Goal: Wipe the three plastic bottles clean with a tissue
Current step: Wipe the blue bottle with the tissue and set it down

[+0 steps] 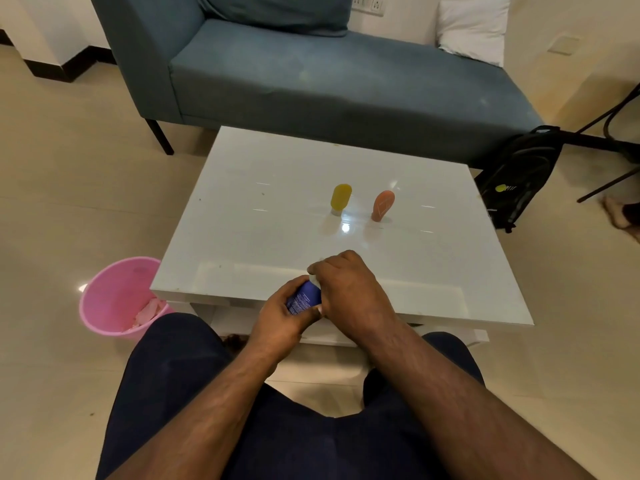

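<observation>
A blue plastic bottle (304, 298) with white print is held at the table's near edge. My left hand (282, 318) grips its lower part from the left. My right hand (348, 289) curls over its upper end, and a small piece of white tissue (314, 279) shows under the fingers; most of the tissue is hidden. A yellow bottle (340, 199) and an orange bottle (383, 205) stand cap-down side by side near the middle of the white glossy table (263, 216), well beyond both hands.
A pink bin (114, 299) holding crumpled pink paper stands on the floor left of the table. A blue sofa (311, 77) lies behind the table. A black backpack (519, 178) leans at the right, by dark chair legs. My knees sit under the near edge.
</observation>
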Available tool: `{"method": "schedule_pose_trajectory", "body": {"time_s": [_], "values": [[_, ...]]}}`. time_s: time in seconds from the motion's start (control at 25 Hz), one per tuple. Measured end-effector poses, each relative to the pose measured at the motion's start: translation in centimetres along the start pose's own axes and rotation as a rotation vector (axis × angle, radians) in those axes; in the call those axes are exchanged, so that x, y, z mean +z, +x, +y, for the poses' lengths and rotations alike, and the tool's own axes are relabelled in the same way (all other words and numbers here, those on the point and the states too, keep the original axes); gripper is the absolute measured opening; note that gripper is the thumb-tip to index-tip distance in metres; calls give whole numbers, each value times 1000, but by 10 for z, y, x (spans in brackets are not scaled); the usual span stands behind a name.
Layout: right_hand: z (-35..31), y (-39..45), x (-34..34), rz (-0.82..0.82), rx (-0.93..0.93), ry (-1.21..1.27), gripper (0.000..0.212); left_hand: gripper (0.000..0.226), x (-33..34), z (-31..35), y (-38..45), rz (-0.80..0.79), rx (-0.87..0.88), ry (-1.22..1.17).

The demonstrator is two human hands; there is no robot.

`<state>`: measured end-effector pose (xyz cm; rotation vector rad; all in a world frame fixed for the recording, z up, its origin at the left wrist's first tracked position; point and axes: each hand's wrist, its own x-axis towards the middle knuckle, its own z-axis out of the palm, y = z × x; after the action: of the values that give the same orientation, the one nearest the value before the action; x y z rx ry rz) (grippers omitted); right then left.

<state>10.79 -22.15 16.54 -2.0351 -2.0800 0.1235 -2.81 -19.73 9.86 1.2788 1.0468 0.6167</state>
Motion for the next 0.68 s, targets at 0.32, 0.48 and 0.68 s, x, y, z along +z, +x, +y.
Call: {"method": "schedule_pose_trajectory", "body": {"time_s": [0.32, 0.48, 0.68], "values": [[11, 0, 0, 304, 439, 706, 22, 52, -2, 9, -1, -29, -194, -131], [9, 4, 5, 335, 613, 1044, 16, 41, 1, 18, -7, -131, -261, -252], [3, 11, 10, 415, 619, 1039, 11, 57, 1, 18, -6, -138, -340, -403]]}}
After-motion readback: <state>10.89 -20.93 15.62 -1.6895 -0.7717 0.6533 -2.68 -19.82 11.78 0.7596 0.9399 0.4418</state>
